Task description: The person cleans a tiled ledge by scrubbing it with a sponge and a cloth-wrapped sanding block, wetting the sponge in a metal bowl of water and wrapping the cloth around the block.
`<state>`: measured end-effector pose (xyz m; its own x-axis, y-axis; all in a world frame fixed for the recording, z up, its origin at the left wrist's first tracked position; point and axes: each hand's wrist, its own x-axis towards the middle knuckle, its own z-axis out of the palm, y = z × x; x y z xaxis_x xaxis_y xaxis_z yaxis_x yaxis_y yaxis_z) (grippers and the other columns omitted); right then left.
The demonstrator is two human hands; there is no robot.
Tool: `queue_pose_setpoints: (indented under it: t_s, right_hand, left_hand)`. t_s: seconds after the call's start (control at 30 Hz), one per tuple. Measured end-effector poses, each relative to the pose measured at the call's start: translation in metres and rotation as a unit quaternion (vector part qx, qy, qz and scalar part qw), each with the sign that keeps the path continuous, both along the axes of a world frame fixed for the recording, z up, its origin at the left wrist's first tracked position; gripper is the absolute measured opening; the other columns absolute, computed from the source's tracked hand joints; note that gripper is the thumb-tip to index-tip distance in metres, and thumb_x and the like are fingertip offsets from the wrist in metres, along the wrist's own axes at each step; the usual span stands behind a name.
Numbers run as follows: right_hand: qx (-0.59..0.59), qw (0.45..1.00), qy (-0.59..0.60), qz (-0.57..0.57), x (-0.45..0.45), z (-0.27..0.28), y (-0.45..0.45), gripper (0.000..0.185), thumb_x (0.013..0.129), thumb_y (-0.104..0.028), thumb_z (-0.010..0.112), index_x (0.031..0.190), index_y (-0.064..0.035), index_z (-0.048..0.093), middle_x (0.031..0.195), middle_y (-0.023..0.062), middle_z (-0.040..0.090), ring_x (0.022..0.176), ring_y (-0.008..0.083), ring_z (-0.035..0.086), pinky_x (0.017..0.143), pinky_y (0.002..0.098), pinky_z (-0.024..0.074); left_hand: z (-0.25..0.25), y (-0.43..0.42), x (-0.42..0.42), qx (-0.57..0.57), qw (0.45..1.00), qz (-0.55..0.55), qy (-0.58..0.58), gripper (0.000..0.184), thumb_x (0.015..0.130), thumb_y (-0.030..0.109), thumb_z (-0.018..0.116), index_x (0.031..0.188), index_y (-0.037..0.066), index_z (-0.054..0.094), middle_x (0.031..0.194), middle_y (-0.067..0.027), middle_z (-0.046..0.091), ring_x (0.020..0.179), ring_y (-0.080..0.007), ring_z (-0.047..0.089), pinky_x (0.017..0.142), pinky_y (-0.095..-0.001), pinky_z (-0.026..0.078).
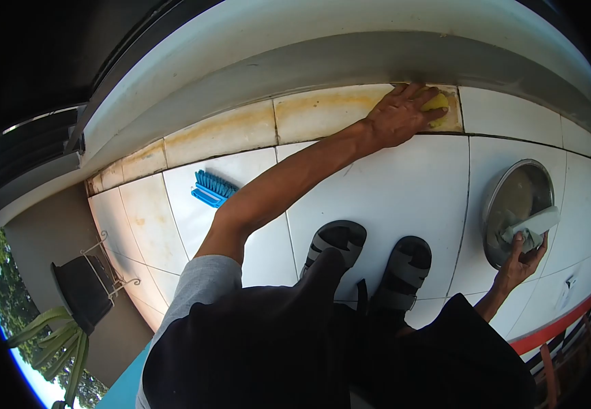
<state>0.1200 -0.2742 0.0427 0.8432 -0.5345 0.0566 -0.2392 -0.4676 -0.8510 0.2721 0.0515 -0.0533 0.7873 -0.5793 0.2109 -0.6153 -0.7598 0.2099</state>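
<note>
Stretched far forward, my left hand (399,117) presses a yellow sponge (437,102) against a stained skirting tile at the foot of the wall. Its fingers are bent over the sponge and hide part of it. On the right, my right hand (522,262) grips a pale grey-green cloth (539,220) at the near rim of a round metal bowl (508,180). Part of the cloth hangs inside the bowl. A blue scrubbing brush (212,191) lies bristles toward the wall, on the white floor tiles beside my left forearm.
Yellow-brown stains mark the skirting tiles (220,129) left of my hand. My sandalled feet (340,242) stand on the floor between brush and bowl. A black plant pot (80,293) in a metal holder is at the left. A red edge (561,315) runs along the lower right.
</note>
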Motion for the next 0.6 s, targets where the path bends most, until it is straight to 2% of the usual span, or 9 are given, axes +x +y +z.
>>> queue_pose_setpoints:
  t_s: [0.1,0.13,0.2,0.27,0.33,0.43,0.47,0.53,0.6]
  right_hand:
    - [0.002,1.0,-0.005,0.007,-0.008,-0.01,-0.01,0.064,0.088,-0.015,0.07,0.144,-0.0068,0.042,0.139,0.0233,0.049,0.128,0.0341,0.047,0.106,0.0451,0.0398]
    - [0.004,1.0,-0.005,0.006,-0.008,-0.011,-0.01,0.064,0.088,-0.015,0.07,0.144,-0.0068,0.042,0.139,0.0233,0.049,0.128,0.0341,0.047,0.106,0.0451,0.0398]
    - [0.021,1.0,0.01,0.009,-0.006,-0.011,-0.008,0.063,0.088,-0.012,0.07,0.143,-0.0054,0.042,0.139,0.0227,0.048,0.128,0.0334,0.048,0.107,0.0443,0.0398]
    - [0.026,0.999,0.001,0.028,-0.002,-0.01,-0.003,0.063,0.087,-0.011,0.07,0.144,-0.0047,0.042,0.139,0.0222,0.048,0.127,0.0328,0.048,0.107,0.0436,0.0397]
    - [0.03,0.999,-0.01,0.043,0.002,-0.007,0.003,0.063,0.087,-0.01,0.07,0.144,-0.004,0.041,0.139,0.0217,0.048,0.127,0.0322,0.048,0.107,0.043,0.0396]
    - [0.021,0.997,-0.039,0.065,0.004,-0.005,0.004,0.064,0.087,-0.008,0.07,0.144,-0.0031,0.04,0.139,0.0216,0.048,0.126,0.0314,0.049,0.108,0.0417,0.039]
    - [0.026,0.996,-0.045,0.073,0.003,-0.006,0.001,0.065,0.087,-0.007,0.07,0.144,-0.0028,0.04,0.139,0.0214,0.048,0.126,0.0312,0.049,0.108,0.0415,0.0386]
    - [0.044,0.995,-0.048,0.071,0.0,-0.006,-0.003,0.065,0.086,-0.006,0.07,0.144,-0.0014,0.04,0.139,0.0209,0.048,0.126,0.0305,0.049,0.108,0.0414,0.0379]
    - [0.027,0.996,-0.044,0.073,-0.002,-0.005,-0.006,0.065,0.086,-0.006,0.07,0.144,-0.001,0.04,0.139,0.0207,0.048,0.126,0.0303,0.05,0.108,0.0415,0.0381]
  left_hand:
    - [0.005,0.069,-0.025,0.072,0.996,0.052,0.006,0.045,0.093,0.026,0.06,0.137,0.027,0.055,0.147,-0.0082,0.044,0.133,-0.0291,0.042,0.113,-0.039,0.037]
    - [0.011,0.095,-0.036,0.046,0.996,0.072,0.031,0.042,0.092,0.023,0.058,0.134,0.027,0.058,0.145,-0.0088,0.047,0.132,-0.0295,0.041,0.113,-0.0374,0.035]
    - [0.016,0.145,-0.062,0.041,0.991,0.124,0.037,0.046,0.085,0.017,0.067,0.13,0.025,0.063,0.134,-0.0093,0.056,0.125,-0.0292,0.05,0.107,-0.037,0.042]
    - [0.028,0.186,-0.088,0.043,0.981,0.185,0.039,0.049,0.079,0.009,0.073,0.127,0.021,0.067,0.131,-0.0107,0.059,0.121,-0.0315,0.053,0.104,-0.0396,0.046]
    - [0.029,0.226,-0.112,0.052,0.966,0.251,0.043,0.046,0.083,0.008,0.07,0.128,0.019,0.066,0.125,-0.0144,0.062,0.117,-0.0332,0.056,0.099,-0.0404,0.049]
    - [0.033,0.259,-0.137,-0.044,0.929,0.353,0.104,0.038,0.087,0.009,0.069,0.125,0.014,0.068,0.126,-0.0167,0.062,0.116,-0.0355,0.058,0.096,-0.0439,0.051]
    - [0.042,0.247,-0.133,-0.045,0.931,0.347,0.107,0.038,0.087,0.009,0.069,0.125,0.014,0.068,0.126,-0.0167,0.062,0.116,-0.0355,0.058,0.096,-0.0439,0.051]
    - [0.063,0.215,-0.122,-0.162,0.919,0.335,0.127,0.037,0.088,0.01,0.068,0.125,0.015,0.068,0.129,-0.016,0.06,0.115,-0.0365,0.059,0.097,-0.046,0.051]
    - [0.073,0.165,-0.092,-0.142,0.962,0.213,0.094,0.038,0.088,0.011,0.07,0.125,0.016,0.068,0.136,-0.0114,0.056,0.122,-0.0316,0.055,0.099,-0.0427,0.051]
